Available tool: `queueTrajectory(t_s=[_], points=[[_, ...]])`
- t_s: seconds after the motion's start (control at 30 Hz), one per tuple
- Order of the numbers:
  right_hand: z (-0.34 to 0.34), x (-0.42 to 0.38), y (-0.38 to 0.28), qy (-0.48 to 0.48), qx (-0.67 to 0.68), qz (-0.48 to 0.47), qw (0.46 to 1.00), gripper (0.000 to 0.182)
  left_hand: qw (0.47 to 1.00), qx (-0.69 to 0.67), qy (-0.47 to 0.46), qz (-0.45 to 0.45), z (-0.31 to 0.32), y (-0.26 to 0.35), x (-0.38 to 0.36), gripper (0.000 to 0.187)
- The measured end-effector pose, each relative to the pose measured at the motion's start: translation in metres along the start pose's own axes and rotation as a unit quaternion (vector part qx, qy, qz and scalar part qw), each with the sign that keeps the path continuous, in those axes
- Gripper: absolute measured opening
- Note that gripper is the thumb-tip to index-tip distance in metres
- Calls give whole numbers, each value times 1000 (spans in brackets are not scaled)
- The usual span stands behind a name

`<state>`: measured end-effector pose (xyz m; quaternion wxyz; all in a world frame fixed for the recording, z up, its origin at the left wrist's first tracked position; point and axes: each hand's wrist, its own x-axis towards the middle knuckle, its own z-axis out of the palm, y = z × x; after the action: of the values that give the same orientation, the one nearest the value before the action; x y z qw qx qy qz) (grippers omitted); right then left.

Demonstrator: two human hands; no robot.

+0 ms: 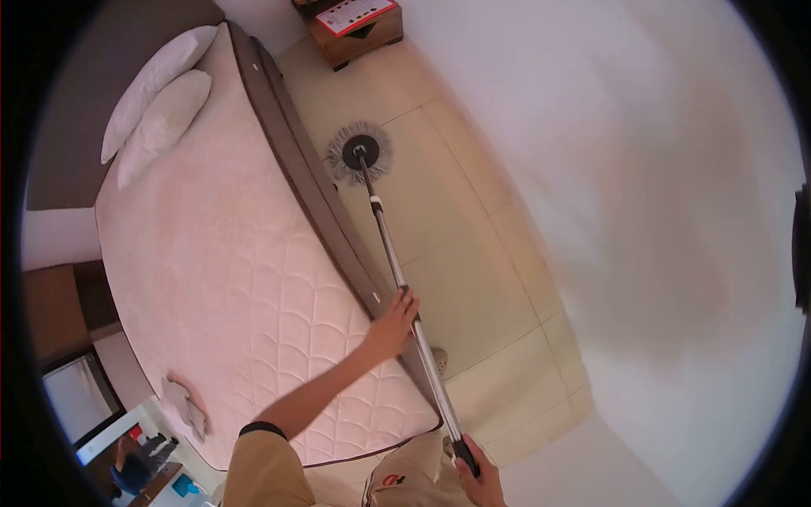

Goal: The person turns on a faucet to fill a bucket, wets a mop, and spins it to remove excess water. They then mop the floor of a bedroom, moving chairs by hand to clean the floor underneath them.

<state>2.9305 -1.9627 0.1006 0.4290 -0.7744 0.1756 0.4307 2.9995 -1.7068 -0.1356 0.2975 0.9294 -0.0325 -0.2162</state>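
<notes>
The bed (228,253) edges the mop head (360,154). The left hand (394,321) wraps the mop handle (397,270) midway; the right hand (480,480) grips its end.

The floor (456,253) is pale tile with thin grout lines. On it rests the round grey mop head (359,154), just beside the long side edge of the bed (236,279). The bed (quilted, cream-coloured) carries two pillows (160,93) at its head end and a crumpled cloth (186,404) near its foot corner.
</notes>
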Motion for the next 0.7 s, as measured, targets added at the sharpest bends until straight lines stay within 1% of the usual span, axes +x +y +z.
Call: queueTrajectory(t_s=[0.03,0.1,0.13,0.17,0.2,0.23,0.27,0.33,0.37,0.4,0.43,0.47,0.5,0.53,0.6,0.63,0.67,0.7], points=[[-1,1,-1,-1,-6,1,1000,38,1000,-5,2,-3,2,7,-7,82],[-4,12,-2,-55,-108,-95,988,49,980,-159,99,-65,3,15,-18,88],[-6,36,-4,-70,-93,-107,987,47,962,-205,153,-99,8,20,-21,89],[-3,65,-23,-73,-74,-81,991,44,961,-202,161,-99,1,28,-26,89],[3,102,-41,-62,-113,-183,975,44,942,-241,197,-124,-4,41,-35,87],[13,131,-77,-75,-125,-150,978,42,919,-281,230,-150,-12,57,-45,85],[33,177,-87,-66,-106,-252,960,42,909,-298,246,-153,-15,68,-56,81],[77,260,-126,-44,-126,-299,945,44,902,-315,244,-168,-12,84,-80,78],[98,290,-153,-59,-138,-252,956,45,895,-331,239,-179,-9,91,-93,76],[126,333,-164,-27,-149,-308,939,45,889,-339,235,-198,-6,96,-107,71],[144,349,-188,13,-189,-325,927,44,890,-335,239,-196,-3,97,-120,71],[158,361,-215,4,-176,-320,931,43,898,-311,228,-212,1,96,-134,70],[167,366,-227,-7,-166,-311,936,42,904,-289,214,-230,4,95,-149,68],[172,366,-224,-9,-162,-311,936,42,902,-268,248,-228,6,92,-163,60],[175,370,-210,14,-147,-342,928,41,904,-250,246,-244,13,77,-186,56],[169,366,-189,23,-154,-350,924,42,906,-232,243,-256,19,71,-195,52],[157,356,-150,32,-162,-354,921,42,905,-227,260,-248,23,65,-197,47],[138,337,-111,21,-155,-321,934,42,905,-234,254,-248,25,65,-193,47]])
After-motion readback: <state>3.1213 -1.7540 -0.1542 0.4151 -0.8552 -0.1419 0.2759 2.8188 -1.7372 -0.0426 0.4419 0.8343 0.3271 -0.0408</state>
